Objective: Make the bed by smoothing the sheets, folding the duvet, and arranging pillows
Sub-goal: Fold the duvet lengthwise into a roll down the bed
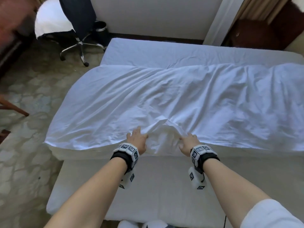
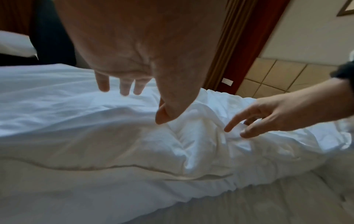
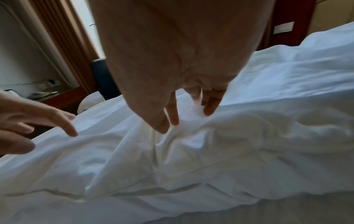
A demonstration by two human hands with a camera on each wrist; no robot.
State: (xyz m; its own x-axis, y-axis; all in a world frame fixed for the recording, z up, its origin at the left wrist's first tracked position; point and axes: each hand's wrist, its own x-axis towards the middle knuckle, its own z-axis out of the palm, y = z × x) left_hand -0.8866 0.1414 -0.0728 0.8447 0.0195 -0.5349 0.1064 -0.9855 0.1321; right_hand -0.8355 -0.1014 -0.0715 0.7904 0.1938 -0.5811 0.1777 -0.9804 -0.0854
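Standing at the bare near sheet (image 1: pixel 156 186); my left hand (image 1: pixel 137 139) and right hand (image 1: pixel 189 143), fingers spread and holding nothing, rest either side of a bunched ridge on the duvet (image 1: pixel 164 99) edge. Duvet folded across mid-bed, still rumpled. Pillows not yet placed; one seems to lie on the chair (image 1: pixel 54 20) beyond.

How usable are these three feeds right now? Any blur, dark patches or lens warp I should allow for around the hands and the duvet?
Head view: evenly lit, bed edges bowed by the wide lens, corners smeared, the duvet and both hands sharp. Left wrist view: the left hand looms dark and backlit, the duvet soft. Right wrist view: the right hand is large and shaded, fabric folds slightly blurred, the window blown out.
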